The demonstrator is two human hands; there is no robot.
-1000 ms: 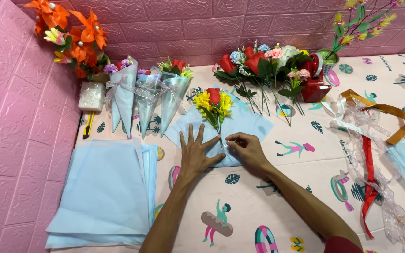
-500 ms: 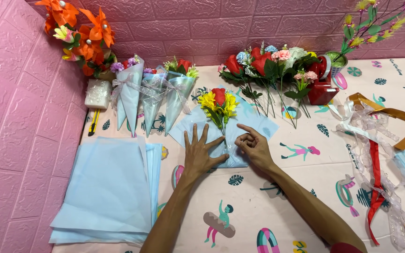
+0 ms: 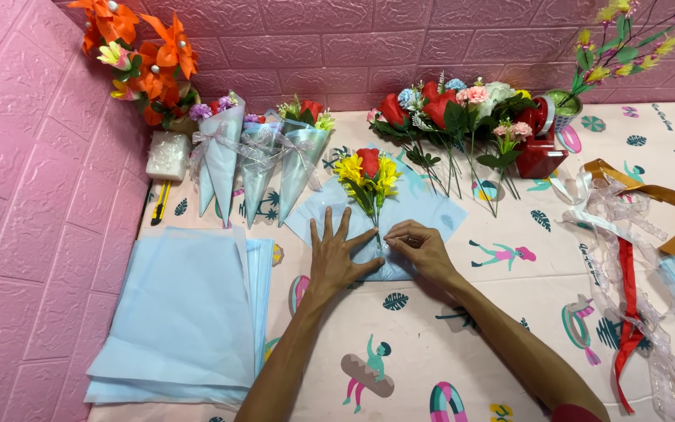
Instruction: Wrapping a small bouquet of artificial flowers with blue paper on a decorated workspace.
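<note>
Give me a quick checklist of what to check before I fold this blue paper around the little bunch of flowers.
1. Left hand flat on the light blue wrapping sheet: ok.
2. Right hand pinching the stems: ok.
3. Small bouquet of yellow and red flowers lies on the sheet, heads past its top edge: ok.
4. Sheet free of creases under the hands: cannot tell.
5. Ribbons nearby on the right: ok.
6. Spare stack of blue sheets clear of the fold: ok.

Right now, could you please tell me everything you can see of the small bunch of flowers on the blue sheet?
The small bunch has one red flower between yellow ones, with green leaves and thin green stems; it looks artificial. It lies flat on a pale blue wrapping sheet, blooms toward the wall, stems toward the person. The left hand presses flat on the sheet beside the stems, while the right hand pinches near the stem ends.
</note>
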